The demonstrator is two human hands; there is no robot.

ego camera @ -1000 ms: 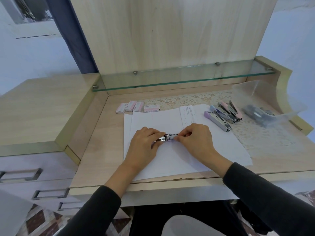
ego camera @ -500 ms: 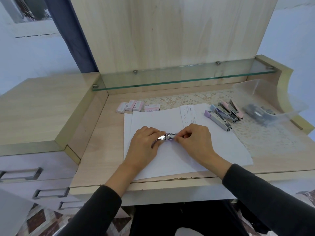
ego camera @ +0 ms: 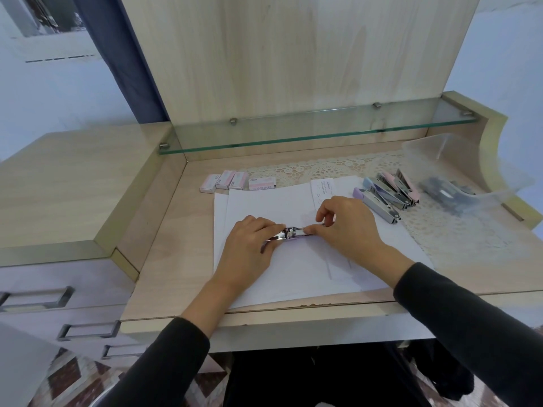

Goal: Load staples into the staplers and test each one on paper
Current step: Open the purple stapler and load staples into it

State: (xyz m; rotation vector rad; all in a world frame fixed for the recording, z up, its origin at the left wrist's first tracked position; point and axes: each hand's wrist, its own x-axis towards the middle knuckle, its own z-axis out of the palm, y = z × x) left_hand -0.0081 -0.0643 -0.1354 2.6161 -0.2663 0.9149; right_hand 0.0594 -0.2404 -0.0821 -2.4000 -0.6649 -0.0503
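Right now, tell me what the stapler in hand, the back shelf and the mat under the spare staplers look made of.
Stapler: bright polished metal, it seems; it glints with mirror highlights.
Shelf: clear glass with a green edge, the wood showing through it.
Mat: cream lace or a plastic imitation; the openwork flower pattern shows, but the fibre cannot be told.

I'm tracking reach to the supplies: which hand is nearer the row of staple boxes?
Left. The left hand lies just in front of the staple boxes on the paper; the right hand sits farther to their right.
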